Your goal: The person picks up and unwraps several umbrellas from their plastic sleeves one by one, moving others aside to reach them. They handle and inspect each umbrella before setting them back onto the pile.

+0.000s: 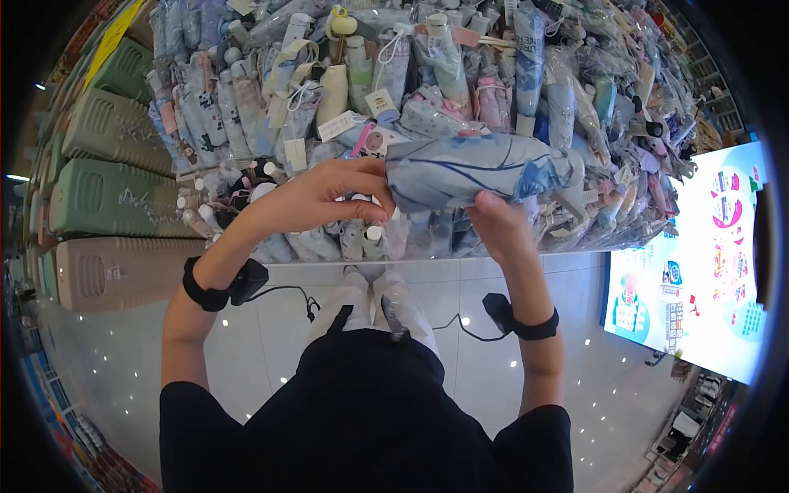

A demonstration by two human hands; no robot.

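A folded umbrella (460,171), pale blue-grey with dark lines and a blue pattern, lies sideways above the front edge of a big pile of wrapped umbrellas (362,74). My right hand (500,222) holds it from below near its right end, thumb on the near side. At its left end is my left hand (345,193), thumb and fingertips curled close together by the umbrella's end; whether they pinch anything there is too small to tell. A pink and white tag (376,141) shows just behind the umbrella's left end.
Green and beige plastic cases (115,197) are stacked on the left. A bright lit display panel (699,263) stands at the right. The pile's front edge (444,256) runs across the view, with the tiled floor (271,329) and my feet below.
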